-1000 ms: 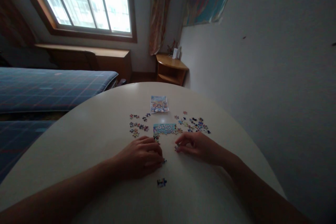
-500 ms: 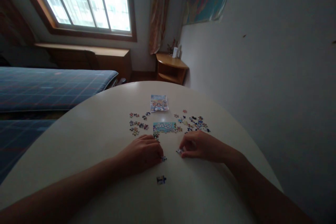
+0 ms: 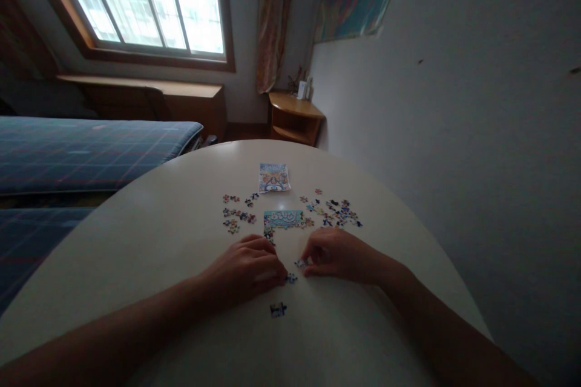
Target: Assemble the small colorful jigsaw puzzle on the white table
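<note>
The right hand (image 3: 338, 252) pinches a jigsaw piece (image 3: 300, 263) between thumb and forefinger; the left hand's (image 3: 252, 266) bunched fingertips touch another piece (image 3: 292, 278) nearby, whether gripping or pressing I cannot tell. Both pieces lie around six o'clock from the part-joined puzzle (image 3: 284, 219), with a loose cluster (image 3: 345, 216) at three.

Joined puzzle section (image 3: 284, 219) on worktop (image 3: 181, 242): big pale caps on lt.-blue bkgd, prob. "BLUEY", 2nd letter blurry; what looks like a smaller line under it, illeg. Packet (image 3: 274, 178) beyond it, twd far edge of worktop: some lettering across top, too small & blurry to read w/ any certainty.
</note>
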Available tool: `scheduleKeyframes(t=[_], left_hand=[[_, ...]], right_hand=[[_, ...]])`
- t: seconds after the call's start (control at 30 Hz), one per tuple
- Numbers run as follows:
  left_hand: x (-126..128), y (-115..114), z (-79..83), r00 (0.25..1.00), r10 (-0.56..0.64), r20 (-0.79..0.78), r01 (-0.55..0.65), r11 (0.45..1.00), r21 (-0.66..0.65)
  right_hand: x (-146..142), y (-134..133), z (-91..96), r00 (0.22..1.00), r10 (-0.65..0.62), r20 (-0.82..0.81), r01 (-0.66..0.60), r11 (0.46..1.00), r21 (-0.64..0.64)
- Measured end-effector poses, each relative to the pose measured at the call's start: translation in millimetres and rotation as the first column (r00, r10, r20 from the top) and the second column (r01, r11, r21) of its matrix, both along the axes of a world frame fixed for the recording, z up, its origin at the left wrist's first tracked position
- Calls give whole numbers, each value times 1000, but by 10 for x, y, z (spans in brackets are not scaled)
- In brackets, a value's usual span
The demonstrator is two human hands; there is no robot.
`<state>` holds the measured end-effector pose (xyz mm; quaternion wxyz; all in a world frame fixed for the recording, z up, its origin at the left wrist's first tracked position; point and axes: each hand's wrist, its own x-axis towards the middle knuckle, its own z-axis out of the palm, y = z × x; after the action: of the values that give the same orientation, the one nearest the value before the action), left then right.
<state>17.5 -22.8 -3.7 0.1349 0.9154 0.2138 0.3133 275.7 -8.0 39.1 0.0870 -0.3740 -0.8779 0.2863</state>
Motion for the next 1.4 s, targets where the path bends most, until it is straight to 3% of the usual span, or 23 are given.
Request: scheduleKeyframes(t=[0.27, 0.57, 0.8, 1.17, 1.4], left_hand=[[-24, 44, 16, 998, -62, 30, 60, 997, 56], [-42, -25, 180, 975, -189, -119, 200, 976, 85], [-190, 33, 188, 967, -152, -202, 174, 980, 95], [-240, 105, 150, 977, -71, -203, 105, 982, 158], [-295, 147, 164, 984, -28, -178, 56, 986, 154]], right_hand=[[55, 11, 58, 998, -35, 56, 36, 999, -16], [233, 50, 94, 997, -36, 74, 41, 997, -68], [261, 62, 94, 1000, 6, 27, -4, 996, -85], [192, 39, 94, 999, -6, 38, 5, 1000, 18], [235, 74, 70, 999, 18, 26, -18, 1000, -5]])
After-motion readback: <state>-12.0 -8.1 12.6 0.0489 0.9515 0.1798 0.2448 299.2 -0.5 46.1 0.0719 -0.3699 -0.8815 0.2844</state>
